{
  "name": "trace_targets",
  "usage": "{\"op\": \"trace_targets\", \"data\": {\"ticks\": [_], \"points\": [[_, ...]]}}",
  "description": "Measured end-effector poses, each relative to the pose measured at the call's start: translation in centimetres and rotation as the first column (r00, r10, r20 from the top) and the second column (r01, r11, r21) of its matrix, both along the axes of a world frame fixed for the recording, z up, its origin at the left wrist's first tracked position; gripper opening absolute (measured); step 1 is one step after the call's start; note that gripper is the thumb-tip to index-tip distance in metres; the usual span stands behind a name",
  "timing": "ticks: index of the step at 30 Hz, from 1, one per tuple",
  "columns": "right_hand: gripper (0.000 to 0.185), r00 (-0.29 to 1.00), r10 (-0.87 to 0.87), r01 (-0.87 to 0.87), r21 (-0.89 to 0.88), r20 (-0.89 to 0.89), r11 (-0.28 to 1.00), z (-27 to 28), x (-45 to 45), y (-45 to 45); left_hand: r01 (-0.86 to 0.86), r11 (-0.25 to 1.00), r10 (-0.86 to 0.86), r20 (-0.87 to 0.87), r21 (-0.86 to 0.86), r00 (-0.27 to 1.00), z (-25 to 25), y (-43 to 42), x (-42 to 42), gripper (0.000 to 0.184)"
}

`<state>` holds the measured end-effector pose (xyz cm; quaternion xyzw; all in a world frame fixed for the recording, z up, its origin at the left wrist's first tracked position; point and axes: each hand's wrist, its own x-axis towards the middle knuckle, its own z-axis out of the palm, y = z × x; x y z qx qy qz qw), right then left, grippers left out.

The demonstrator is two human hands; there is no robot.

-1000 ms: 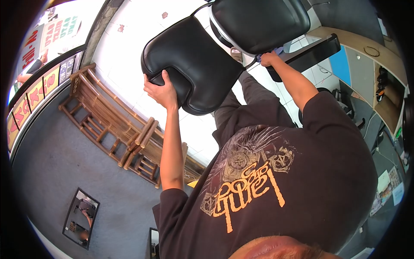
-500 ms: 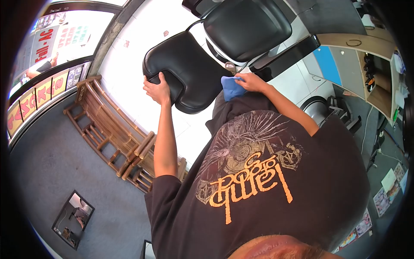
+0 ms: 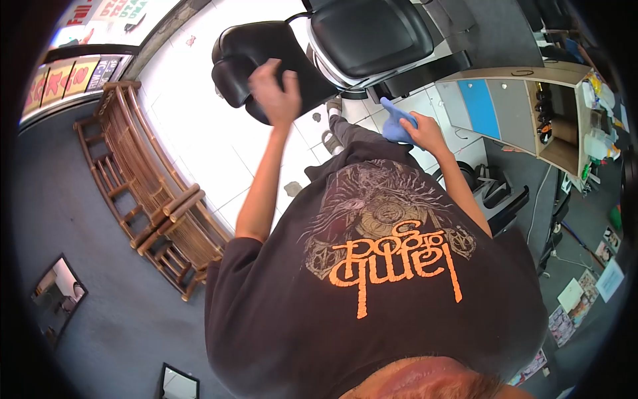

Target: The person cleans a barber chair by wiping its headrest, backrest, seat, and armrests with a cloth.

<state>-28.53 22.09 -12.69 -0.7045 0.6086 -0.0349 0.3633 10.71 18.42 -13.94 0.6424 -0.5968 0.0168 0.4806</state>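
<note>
My left hand (image 3: 276, 94) is raised over the black padded backrest (image 3: 266, 45) of a salon-type chair, its fingers apart and slightly blurred. Whether it touches the padding I cannot tell. The chair's black seat (image 3: 369, 34) lies beyond, to the right of the backrest. In front of my body at the right, my right hand (image 3: 426, 131) is closed on a blue cloth (image 3: 397, 124), which hangs bunched from the fingers, apart from the chair.
A bamboo bench (image 3: 143, 179) stands along the left. At the right is a cabinet (image 3: 508, 110) with blue and grey doors and an open shelf. White floor tiles (image 3: 226, 133) spread between bench and chair. A wall mirror (image 3: 60, 296) shows at lower left.
My left hand has come off the backrest's curved edge and lifted over it. My right hand has moved right with the blue cloth, away from the chair. The view has shifted.
</note>
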Motion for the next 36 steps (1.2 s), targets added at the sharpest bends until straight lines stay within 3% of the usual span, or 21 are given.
{"op": "trace_targets", "data": {"ticks": [1,3,4,5,8,9,11,14,18,19,22,26,28,32,36], "points": [[0.04,1.0,0.012,-0.011,0.033,-0.029,0.999,1.4,0.3,0.4,0.158,0.987,-0.153,-0.132,0.028,0.979,-0.3,1.6,-2.9,0.03],[0.037,0.998,0.058,-0.058,0.02,0.005,0.998,2.9,1.0,1.5,0.44,0.884,-0.331,-0.452,0.159,0.828,-1.8,5.4,-8.8,0.043],[0.036,0.997,0.08,-0.08,0.012,0.02,0.997,3.8,1.5,2.0,0.531,0.831,-0.443,-0.38,0.166,0.812,-1.6,6.6,-10.9,0.055],[0.031,0.99,0.136,-0.137,0.025,0.027,0.99,6.0,2.6,2.1,0.619,0.765,-0.48,-0.483,0.178,0.732,-1.1,8.0,-12.9,0.063],[0.027,0.967,0.254,-0.252,-0.073,0.011,0.965,5.8,3.0,2.3,0.753,0.629,-0.583,-0.525,0.192,0.62,-1.6,9.8,-15.4,0.059],[0.026,0.959,0.282,-0.28,-0.095,0.017,0.955,5.7,2.9,2.1,0.764,0.576,-0.577,-0.517,0.291,0.632,-0.9,9.7,-15.0,0.056],[0.026,0.947,0.319,-0.311,-0.117,0.051,0.943,4.9,2.5,1.3,0.754,0.446,-0.568,-0.498,0.483,0.655,0.8,9.3,-13.6,0.052],[0.027,0.916,0.382,-0.363,-0.154,0.12,0.919,3.4,2.7,-0.3,0.789,0.356,-0.523,-0.592,0.501,0.612,0.3,8.7,-13.0,0.049],[0.028,0.86,0.473,-0.436,-0.205,0.191,0.876,3.0,4.2,-3.0,0.753,0.352,-0.418,-0.627,0.556,0.658,-1.8,7.3,-13.5,0.036],[0.031,0.855,0.488,-0.468,-0.143,0.174,0.872,3.0,4.2,-4.2,0.742,0.365,-0.416,-0.614,0.563,0.671,-2.0,6.9,-13.7,0.032],[0.038,0.858,0.332,-0.223,-0.299,0.391,0.928,0.3,2.6,-7.6,0.62,0.43,-0.186,-0.607,0.656,0.772,-3.7,4.9,-15.1,0.031],[0.043,0.954,0.123,-0.026,-0.333,0.273,0.943,-6.2,-3.6,-13.7,0.343,0.777,-0.181,-0.334,0.528,0.925,-6.5,1.3,-16.7,0.03],[0.042,0.976,0.062,0.02,-0.37,0.211,0.929,-9.5,-7.2,-16.4,0.314,0.788,-0.15,-0.329,0.53,0.932,-6.8,-1.2,-17.3,0.025],[0.039,0.996,0.089,-0.079,-0.491,-0.003,0.867,-14.7,-12.5,-21.4,0.268,0.736,-0.157,-0.228,0.622,0.961,-7.7,-6.6,-19.1,0.03],[0.039,0.989,0.055,-0.116,-0.49,-0.136,0.864,-18.0,-13.3,-24.4,0.272,0.566,-0.181,-0.204,0.779,0.962,-12.2,-10.7,-21.1,0.029]]}}
